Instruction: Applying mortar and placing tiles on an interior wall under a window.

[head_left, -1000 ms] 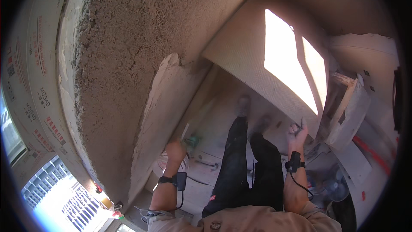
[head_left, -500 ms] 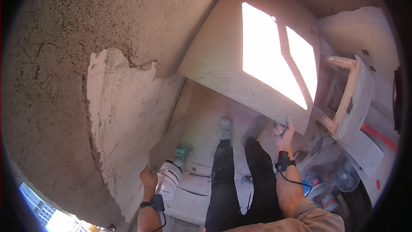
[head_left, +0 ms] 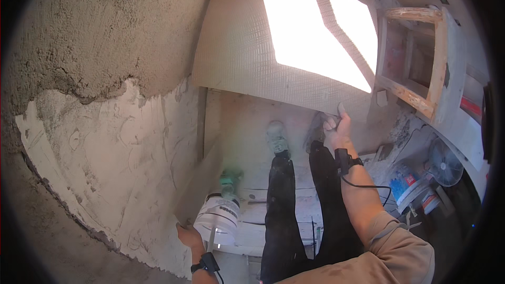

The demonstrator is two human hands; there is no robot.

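Observation:
My right hand grips the lower edge of a large grey, mesh-textured board, with fingers curled and a bright patch of sunlight on its face. Low at the left, my left hand is closed on the edge of a thin, flat grey board beside the roughly plastered wall. A white bucket stands just right of that hand, a green object above it. My legs and dusty shoes are below the large board.
At the right are a worn wooden-framed box, a fan, a bucket with plastic bottles and white sheets with red markings. Rough concrete wall rises at the left. Haze or dust blurs the floor near my feet.
The view has turned, so the large board and my right hand sit higher in the picture. The bright opening at lower left has left view; the thin board at my left hand shows more.

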